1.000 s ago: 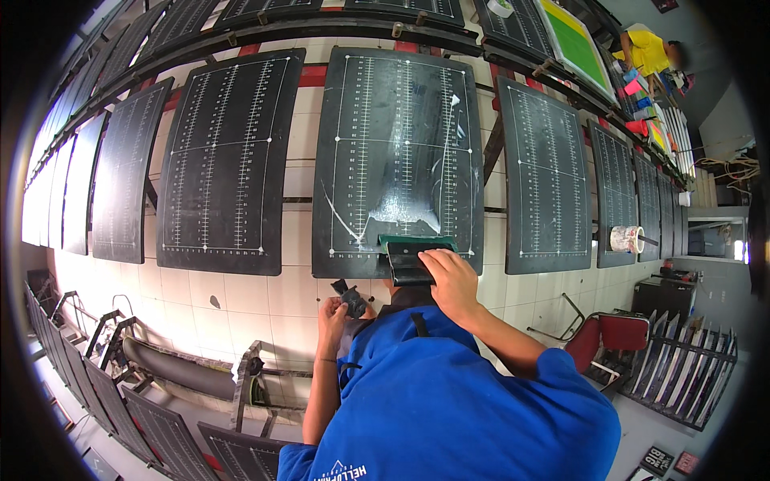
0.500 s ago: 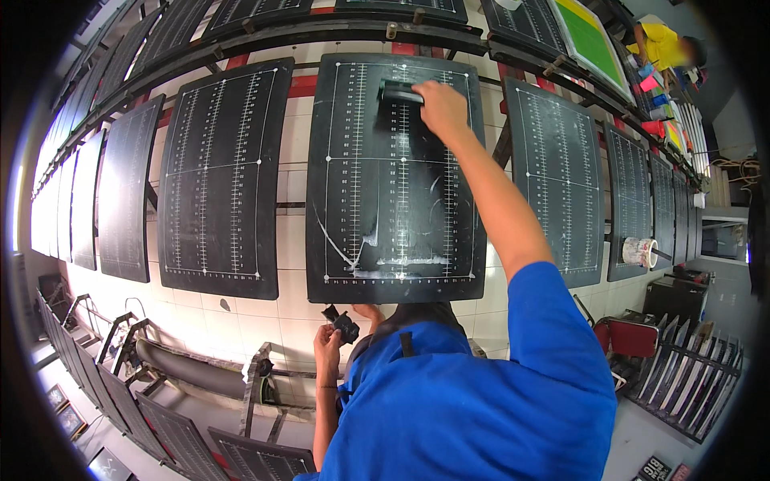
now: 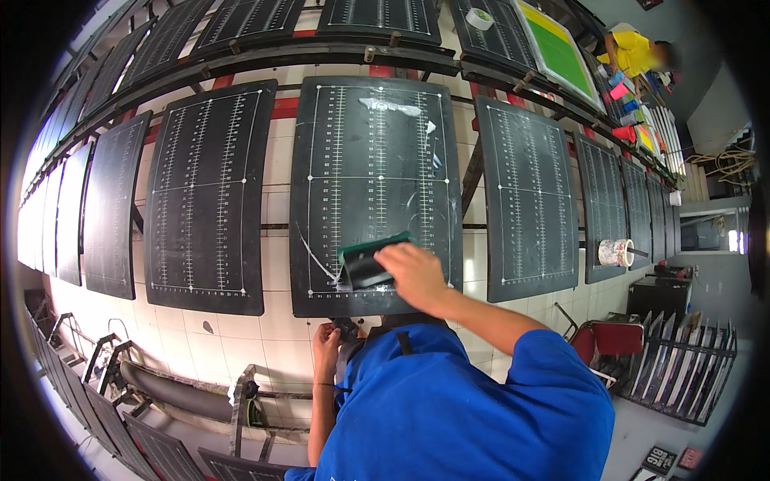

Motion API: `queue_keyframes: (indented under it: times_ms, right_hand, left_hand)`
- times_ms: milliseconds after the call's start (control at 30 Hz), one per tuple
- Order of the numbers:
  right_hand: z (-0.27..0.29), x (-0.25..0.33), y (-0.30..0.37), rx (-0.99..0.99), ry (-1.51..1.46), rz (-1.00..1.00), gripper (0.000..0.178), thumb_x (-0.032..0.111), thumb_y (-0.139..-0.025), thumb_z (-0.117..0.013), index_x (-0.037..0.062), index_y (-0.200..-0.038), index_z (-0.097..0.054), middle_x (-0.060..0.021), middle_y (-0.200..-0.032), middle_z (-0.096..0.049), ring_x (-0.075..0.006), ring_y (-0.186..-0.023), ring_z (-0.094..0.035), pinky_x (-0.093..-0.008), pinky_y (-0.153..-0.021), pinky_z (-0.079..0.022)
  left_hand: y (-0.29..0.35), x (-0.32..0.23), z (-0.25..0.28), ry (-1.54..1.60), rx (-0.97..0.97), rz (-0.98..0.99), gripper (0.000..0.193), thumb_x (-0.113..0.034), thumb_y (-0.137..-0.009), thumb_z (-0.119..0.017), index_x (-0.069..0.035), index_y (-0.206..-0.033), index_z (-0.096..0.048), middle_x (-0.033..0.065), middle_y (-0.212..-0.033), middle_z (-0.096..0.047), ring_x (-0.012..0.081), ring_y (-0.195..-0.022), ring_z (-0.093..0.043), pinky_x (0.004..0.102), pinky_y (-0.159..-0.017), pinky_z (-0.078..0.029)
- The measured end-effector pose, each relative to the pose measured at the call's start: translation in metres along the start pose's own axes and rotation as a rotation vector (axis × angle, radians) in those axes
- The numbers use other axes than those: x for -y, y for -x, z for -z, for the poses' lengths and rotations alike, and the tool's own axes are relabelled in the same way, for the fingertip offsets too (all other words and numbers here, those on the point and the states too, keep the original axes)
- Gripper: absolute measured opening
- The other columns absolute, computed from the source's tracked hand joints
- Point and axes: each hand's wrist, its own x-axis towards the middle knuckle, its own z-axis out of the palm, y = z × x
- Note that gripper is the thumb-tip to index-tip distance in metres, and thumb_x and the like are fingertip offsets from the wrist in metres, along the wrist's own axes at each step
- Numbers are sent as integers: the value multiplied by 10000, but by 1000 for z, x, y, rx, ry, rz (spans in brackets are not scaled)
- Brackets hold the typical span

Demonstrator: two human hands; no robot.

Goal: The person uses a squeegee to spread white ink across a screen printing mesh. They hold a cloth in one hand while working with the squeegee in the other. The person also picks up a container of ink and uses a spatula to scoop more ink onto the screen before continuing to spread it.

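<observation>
Hands: right [image 3: 413, 272] grips squeegee [image 3: 365, 263] on black board [image 3: 377, 160].

The right end of the green squeegee [image 3: 370, 260] is covered by the right hand [image 3: 415, 272]. The small dark object [image 3: 346, 327] at the black board's [image 3: 377, 160] lower edge is too small to be identified. A distant person's face is blurred.

Right hand [image 3: 413, 275] outstretched, left hand [image 3: 326, 349] low.
</observation>
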Motion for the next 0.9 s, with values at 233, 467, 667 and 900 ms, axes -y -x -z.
queue_keyframes:
  times_ms: [233,467,667,900]
  right_hand:
    - [39,-153,-185,-455,310,-231,235,81,-820,-580,129,-1016,-700,-90,-989,-671,-324,-921,-658,-485,-769,-528]
    - [15,-183,-248,-352,332,-255,266,83,-813,-616,163,-1046,-716,-81,-1010,-670,-314,-964,-660,-455,-811,-537]
    - [-7,-66,-98,-241,150,-4,334,-10,-789,-547,92,-1088,-657,-61,-1060,-654,-289,-989,-618,-431,-804,-527]
    - [35,-43,-19,11,87,-89,423,13,-730,-671,154,-1129,-685,-15,-1144,-670,-262,-1083,-626,-408,-885,-525]
  left_hand:
    - [34,3,29,29,-148,17,159,-82,-935,-595,4,-1068,-576,73,-934,-649,130,-819,-642,274,-700,-561]
    - [56,23,51,122,-179,41,145,-69,-940,-592,-3,-1066,-564,88,-955,-661,146,-825,-664,286,-713,-576]
    - [37,20,35,214,-116,2,114,-54,-949,-587,-14,-1052,-563,87,-981,-656,145,-823,-657,287,-721,-578]
    - [21,22,30,225,-64,5,104,-49,-949,-584,-15,-1045,-563,76,-972,-649,137,-823,-647,285,-715,-574]
